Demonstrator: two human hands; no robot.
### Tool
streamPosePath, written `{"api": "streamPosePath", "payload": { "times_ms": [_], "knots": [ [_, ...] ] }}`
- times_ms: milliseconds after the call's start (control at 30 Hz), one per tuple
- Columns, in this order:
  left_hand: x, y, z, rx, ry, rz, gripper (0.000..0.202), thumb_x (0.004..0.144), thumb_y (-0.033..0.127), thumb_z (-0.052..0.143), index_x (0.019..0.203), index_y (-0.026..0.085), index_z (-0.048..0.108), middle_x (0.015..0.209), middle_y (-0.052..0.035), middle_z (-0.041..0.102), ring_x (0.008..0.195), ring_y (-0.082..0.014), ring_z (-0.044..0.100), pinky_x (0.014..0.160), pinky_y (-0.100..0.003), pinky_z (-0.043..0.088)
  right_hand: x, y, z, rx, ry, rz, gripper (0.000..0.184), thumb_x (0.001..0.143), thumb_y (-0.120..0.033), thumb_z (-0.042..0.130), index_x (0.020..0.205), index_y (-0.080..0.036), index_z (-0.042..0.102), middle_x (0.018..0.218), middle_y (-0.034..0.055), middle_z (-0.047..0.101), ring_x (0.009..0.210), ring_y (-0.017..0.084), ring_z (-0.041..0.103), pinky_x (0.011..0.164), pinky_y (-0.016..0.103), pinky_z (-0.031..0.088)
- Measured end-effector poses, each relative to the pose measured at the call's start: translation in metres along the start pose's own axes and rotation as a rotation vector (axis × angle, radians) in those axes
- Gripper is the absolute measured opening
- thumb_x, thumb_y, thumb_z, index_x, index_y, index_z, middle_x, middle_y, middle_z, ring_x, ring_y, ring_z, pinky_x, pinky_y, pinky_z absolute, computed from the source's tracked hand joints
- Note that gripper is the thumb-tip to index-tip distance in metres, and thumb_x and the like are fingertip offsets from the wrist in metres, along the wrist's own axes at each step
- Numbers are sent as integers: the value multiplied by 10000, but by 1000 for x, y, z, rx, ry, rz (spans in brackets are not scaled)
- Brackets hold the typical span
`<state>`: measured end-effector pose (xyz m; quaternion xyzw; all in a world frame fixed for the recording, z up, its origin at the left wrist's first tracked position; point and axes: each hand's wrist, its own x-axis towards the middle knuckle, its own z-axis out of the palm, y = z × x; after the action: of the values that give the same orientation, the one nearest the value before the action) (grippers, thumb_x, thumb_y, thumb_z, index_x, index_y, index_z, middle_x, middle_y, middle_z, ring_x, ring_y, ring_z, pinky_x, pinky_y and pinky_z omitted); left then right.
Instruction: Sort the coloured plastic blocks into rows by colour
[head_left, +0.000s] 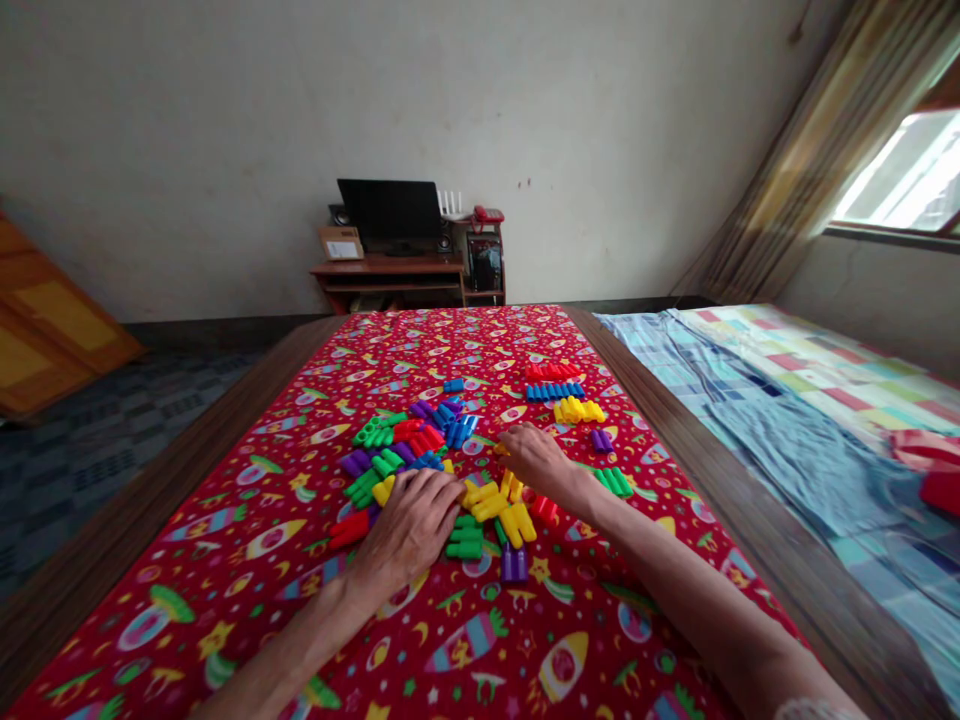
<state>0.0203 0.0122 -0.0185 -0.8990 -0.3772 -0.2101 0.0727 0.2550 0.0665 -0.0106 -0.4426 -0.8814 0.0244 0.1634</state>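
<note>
My left hand [416,512] lies palm down over the near side of a loose pile of plastic building blocks, its fingers stretched forward and their tips partly hidden. Beside its fingertips is a yellow block [489,502]. My right hand [536,455] is to the right of the pile, fingers closed on a small yellow block [501,449] that is mostly covered. Green blocks [465,540], another yellow block [517,523] and a purple block [514,564] lie between and in front of the hands. A red block [545,510] sits below my right wrist.
Toward the right edge are rows of red blocks [553,371], blue blocks [555,392], yellow blocks [579,410] and green blocks [613,481], plus a purple block [602,441]. A red patterned cloth [480,650] covers the table. A bed [817,400] stands right; a desk [405,264] stands beyond.
</note>
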Motion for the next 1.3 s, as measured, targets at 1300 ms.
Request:
{"api": "streamPosePath", "payload": {
  "times_ms": [1300],
  "knots": [
    [2,3,-4,-16,23,2,225,958,188,397,1052,208,600,1012,-64,680,939,-241,575,853,-409,404,-15,69,-99,75,51,154,234,909,-189,523,1043,-142,709,854,71,736,732,155,660,674,234,458]
  ]
}}
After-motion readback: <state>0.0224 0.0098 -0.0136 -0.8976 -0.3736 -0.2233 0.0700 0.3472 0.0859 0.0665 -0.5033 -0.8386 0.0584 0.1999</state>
